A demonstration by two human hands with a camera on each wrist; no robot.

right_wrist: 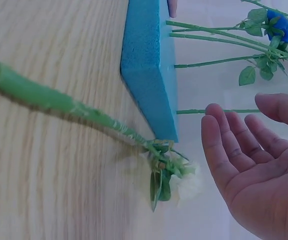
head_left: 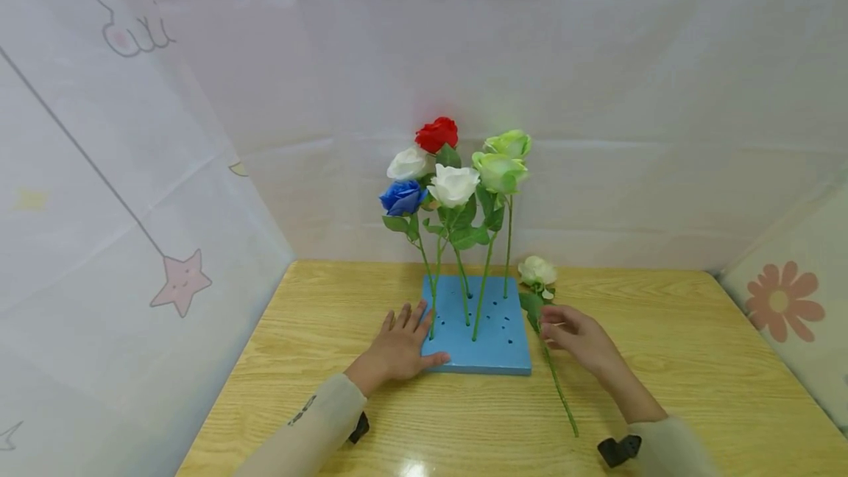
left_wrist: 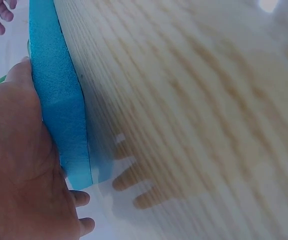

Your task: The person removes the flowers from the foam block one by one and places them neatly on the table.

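Note:
My left hand (head_left: 400,348) rests with spread, straight fingers on the left edge and front corner of a blue foam board (head_left: 517,355). In the left wrist view the palm lies along the foam's side. A white artificial rose (head_left: 538,271) lies on the table just right of the board, its green stem pointing toward me. Over that stem hovers my right hand (head_left: 578,337), fingers loosely bent. The right wrist view shows its thumb and fingers apart, with nothing between them. Upright in the board stand a red rose (head_left: 437,135), a blue rose (head_left: 403,198), two white roses (head_left: 453,185) and two light green roses (head_left: 500,172).
Several small holes dot the top of the board. The wooden table (head_left: 318,330) extends on both sides of it. A pale cloth backdrop (head_left: 629,109) with printed figures encloses the back and sides, close behind the flowers.

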